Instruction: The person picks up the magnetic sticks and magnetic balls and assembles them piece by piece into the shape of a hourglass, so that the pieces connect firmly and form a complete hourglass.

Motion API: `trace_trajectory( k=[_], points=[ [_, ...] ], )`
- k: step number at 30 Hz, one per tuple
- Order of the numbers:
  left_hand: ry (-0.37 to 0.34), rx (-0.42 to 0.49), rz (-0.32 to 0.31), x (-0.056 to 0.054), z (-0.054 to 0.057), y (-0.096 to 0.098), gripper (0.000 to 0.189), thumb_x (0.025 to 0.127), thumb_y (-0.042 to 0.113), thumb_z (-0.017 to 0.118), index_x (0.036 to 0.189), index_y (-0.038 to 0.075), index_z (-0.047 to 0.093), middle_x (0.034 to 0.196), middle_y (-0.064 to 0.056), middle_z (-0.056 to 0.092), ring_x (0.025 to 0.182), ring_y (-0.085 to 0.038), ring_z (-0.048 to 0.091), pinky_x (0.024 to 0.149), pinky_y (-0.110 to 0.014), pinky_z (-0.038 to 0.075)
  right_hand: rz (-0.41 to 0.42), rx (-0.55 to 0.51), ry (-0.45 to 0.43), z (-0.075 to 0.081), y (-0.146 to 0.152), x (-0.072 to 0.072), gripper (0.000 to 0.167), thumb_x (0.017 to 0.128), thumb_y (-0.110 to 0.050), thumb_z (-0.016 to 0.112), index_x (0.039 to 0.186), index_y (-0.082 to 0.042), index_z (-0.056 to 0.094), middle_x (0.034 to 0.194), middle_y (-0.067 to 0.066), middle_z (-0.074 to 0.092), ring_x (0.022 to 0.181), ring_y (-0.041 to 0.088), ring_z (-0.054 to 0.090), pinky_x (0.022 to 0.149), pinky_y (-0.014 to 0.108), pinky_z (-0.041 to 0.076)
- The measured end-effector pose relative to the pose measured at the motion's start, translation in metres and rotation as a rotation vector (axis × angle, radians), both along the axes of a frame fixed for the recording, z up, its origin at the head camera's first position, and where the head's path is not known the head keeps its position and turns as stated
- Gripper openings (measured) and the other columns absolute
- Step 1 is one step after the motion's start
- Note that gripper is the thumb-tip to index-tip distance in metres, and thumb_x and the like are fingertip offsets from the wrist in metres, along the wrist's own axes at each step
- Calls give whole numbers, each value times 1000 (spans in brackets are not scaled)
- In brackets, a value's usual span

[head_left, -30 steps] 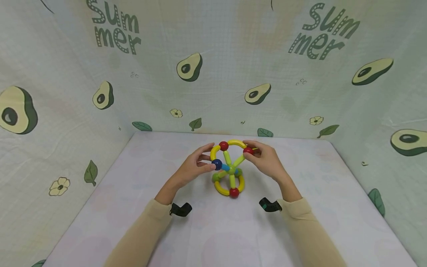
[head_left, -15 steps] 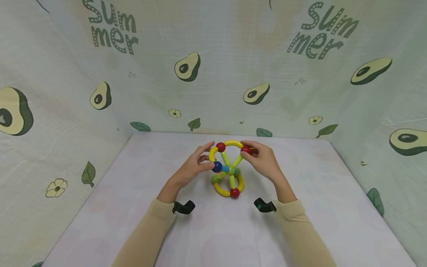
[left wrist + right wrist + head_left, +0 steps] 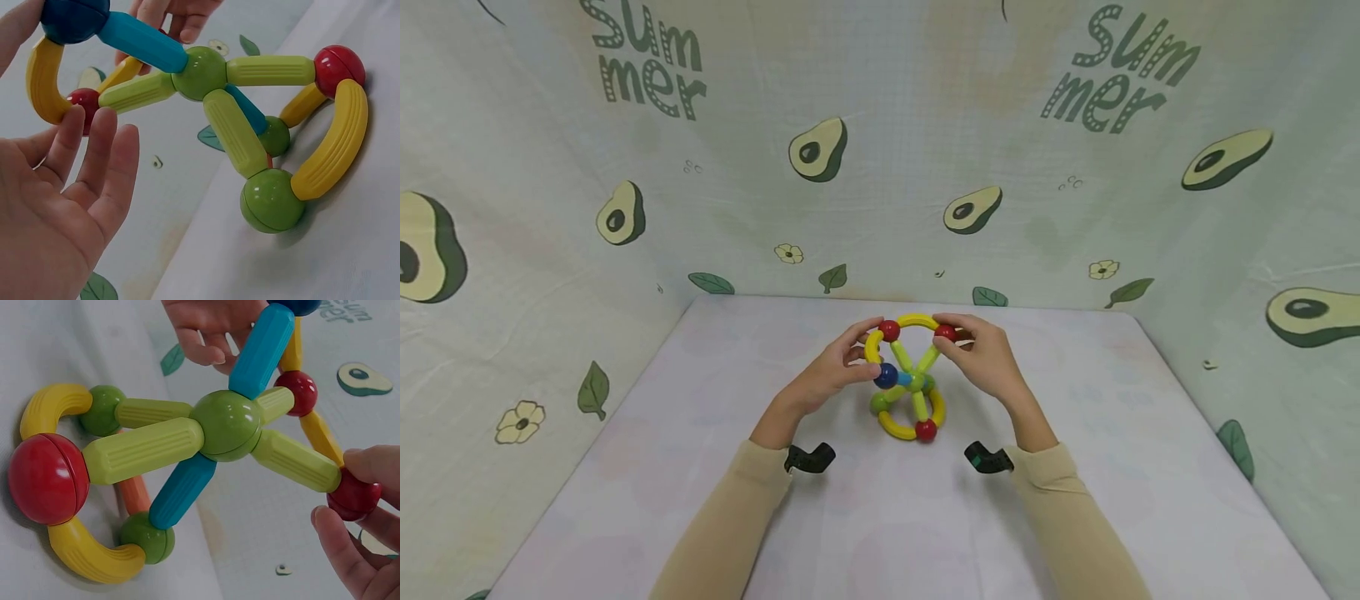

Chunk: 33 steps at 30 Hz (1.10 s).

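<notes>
A stick-and-ball building toy structure (image 3: 917, 382) stands on the table between both hands. Straight sticks spread from its green centre ball (image 3: 226, 425). At the bottom, curved yellow sticks (image 3: 334, 144) and an orange stick (image 3: 133, 495) link a red ball (image 3: 47, 478) and two green balls. My left hand (image 3: 823, 377) holds the upper left side, thumb on the blue ball (image 3: 886, 376), fingertips by the curved yellow stick (image 3: 47, 81) and the rear red ball (image 3: 84, 103). My right hand (image 3: 985, 354) pinches the upper right red ball (image 3: 354, 495) between thumb and fingers.
The pale table (image 3: 880, 517) runs back to a cloth wall (image 3: 895, 125) printed with avocados, leaves and lettering. Cloth also hangs at both sides. Black wrist cameras, left (image 3: 811, 458) and right (image 3: 988, 457), jut inward from the beige sleeves.
The top of the structure has turned slightly, its right red ball shifting left with my right hand and the blue ball dipping a little. The head view has drifted slightly. Both holds persist.
</notes>
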<state>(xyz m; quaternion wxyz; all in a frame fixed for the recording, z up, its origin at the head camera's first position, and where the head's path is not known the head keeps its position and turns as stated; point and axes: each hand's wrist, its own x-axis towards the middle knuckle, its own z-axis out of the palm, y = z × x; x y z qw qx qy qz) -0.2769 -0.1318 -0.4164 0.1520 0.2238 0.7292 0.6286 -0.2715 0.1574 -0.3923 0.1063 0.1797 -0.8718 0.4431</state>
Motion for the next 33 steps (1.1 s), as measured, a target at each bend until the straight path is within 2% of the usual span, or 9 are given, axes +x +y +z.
trace_trajectory(
  k=[4, 7, 12, 18, 21, 24, 28, 31, 33],
  points=[
    [32, -15, 20, 0, 0, -2, 63, 106, 38, 64, 163, 33, 39, 143, -12, 45, 126, -30, 58, 113, -50, 50, 15, -14, -15, 0, 0, 0, 41, 102, -19, 75, 142, -13, 68, 127, 11, 72, 94, 25, 75, 83, 35, 64],
    [47, -9, 30, 0, 1, -2, 57, 109, 39, 60, 162, 30, 41, 135, -14, 50, 123, -30, 60, 113, -52, 50, 13, -27, -14, -2, -1, 0, 40, 102, -19, 75, 141, -14, 69, 128, 11, 72, 96, 24, 75, 85, 32, 63],
    [48, 2, 48, 1, 1, -2, 59, 106, 31, 64, 161, 27, 43, 126, -12, 56, 116, -27, 61, 111, -45, 51, 0, -58, 6, -4, -6, 0, 38, 101, -18, 76, 138, -12, 70, 130, 10, 70, 103, 25, 74, 91, 31, 62],
    [65, -19, 11, 3, 4, -2, 68, 104, 27, 67, 165, 30, 38, 125, -13, 57, 118, -28, 61, 115, -51, 45, -20, -61, 27, -6, -10, 0, 34, 101, -16, 76, 135, -12, 72, 128, 9, 71, 103, 25, 74, 90, 34, 63],
    [60, -28, -4, 3, 5, -4, 65, 105, 29, 65, 165, 32, 38, 123, -12, 57, 117, -27, 60, 114, -48, 47, -11, -46, 35, -6, -10, 0, 36, 100, -15, 76, 136, -12, 71, 129, 10, 70, 104, 25, 74, 91, 38, 63],
    [18, 6, -32, 2, 5, -6, 63, 107, 27, 62, 165, 29, 38, 119, -12, 53, 112, -27, 60, 106, -41, 53, 15, -33, 33, -6, -10, 0, 39, 100, -12, 76, 139, -13, 69, 131, 10, 69, 104, 26, 74, 91, 41, 63],
    [-76, 81, -67, 1, 7, -7, 62, 109, 25, 59, 167, 25, 36, 116, -12, 46, 103, -24, 58, 93, -30, 57, 44, -37, 23, -8, -12, 0, 42, 101, -10, 73, 143, -13, 66, 133, 11, 68, 99, 26, 74, 88, 40, 64],
    [-119, 106, -73, 1, 7, -8, 64, 108, 25, 61, 167, 25, 36, 121, -12, 43, 99, -22, 58, 87, -26, 57, 40, -46, 24, -9, -15, 0, 43, 101, -9, 73, 144, -13, 66, 134, 11, 67, 99, 25, 74, 88, 39, 64],
    [-126, 104, -73, 1, 7, -8, 65, 107, 25, 64, 166, 26, 36, 129, -12, 43, 99, -22, 59, 87, -26, 57, 27, -52, 32, -10, -17, 0, 43, 101, -8, 73, 144, -13, 66, 134, 11, 67, 101, 26, 74, 91, 39, 63]
  ],
)
